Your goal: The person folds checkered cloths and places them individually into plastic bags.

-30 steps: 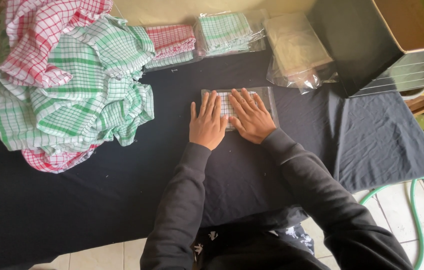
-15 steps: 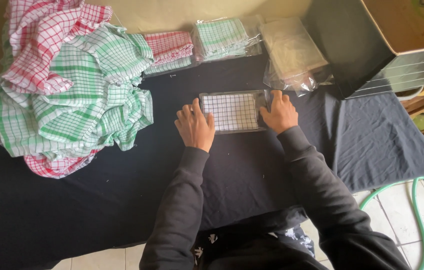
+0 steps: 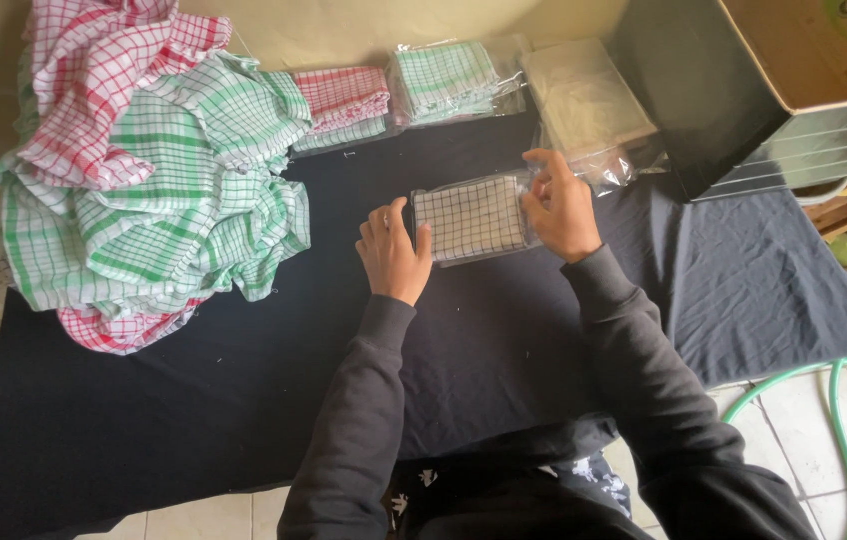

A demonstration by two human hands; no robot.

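A folded black-and-white checked cloth in a clear plastic bag point(image 3: 471, 218) lies on the black tablecloth point(image 3: 244, 370). My left hand point(image 3: 394, 252) rests against the bag's left end, fingers together on its edge. My right hand point(image 3: 559, 207) grips the bag's right end, with the fingers curled over the plastic opening. Both black sleeves reach in from the bottom of the view.
A heap of loose green and red checked cloths point(image 3: 144, 170) fills the left. Bagged folded cloths point(image 3: 394, 95) and a stack of clear bags point(image 3: 584, 100) line the far edge. A dark box point(image 3: 744, 90) stands at the far right; a green hose point(image 3: 834, 400) lies on the floor.
My hands were pressing flat on top of the bag; they have slid apart to its two ends, and the right hand now grips the right end.
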